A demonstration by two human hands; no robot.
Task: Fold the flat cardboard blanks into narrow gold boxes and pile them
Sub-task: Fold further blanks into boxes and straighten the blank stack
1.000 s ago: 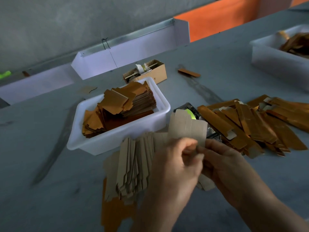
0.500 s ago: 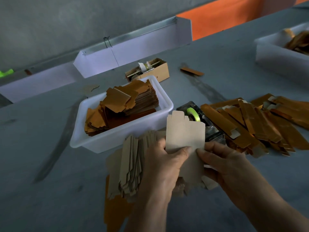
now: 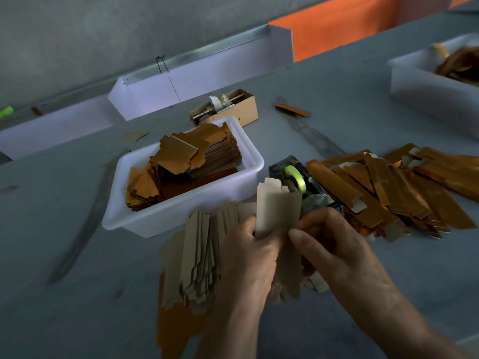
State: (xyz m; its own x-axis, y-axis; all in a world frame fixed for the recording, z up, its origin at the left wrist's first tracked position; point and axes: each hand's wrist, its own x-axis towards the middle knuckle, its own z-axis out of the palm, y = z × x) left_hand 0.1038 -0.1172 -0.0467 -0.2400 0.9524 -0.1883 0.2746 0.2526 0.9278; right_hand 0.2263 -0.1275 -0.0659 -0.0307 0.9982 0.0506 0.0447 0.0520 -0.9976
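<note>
A black tape dispenser with a green roll [image 3: 295,177] is being carried by the grey surface [image 3: 337,89], and a small open brown cardboard carton [image 3: 228,106] is sitting farther back.

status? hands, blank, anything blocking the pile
Left hand and right hand both pinch one flat blank, plain side up, not yet folded. Gold box pile sits to the right; tape dispenser stands between blank and pile.

two bare hands [image 3: 248,257], bare forearms, no sleeves

Packing workshop: grey worktable [image 3: 363,94], white bins [image 3: 181,216] of gold blanks [image 3: 181,161].
</note>
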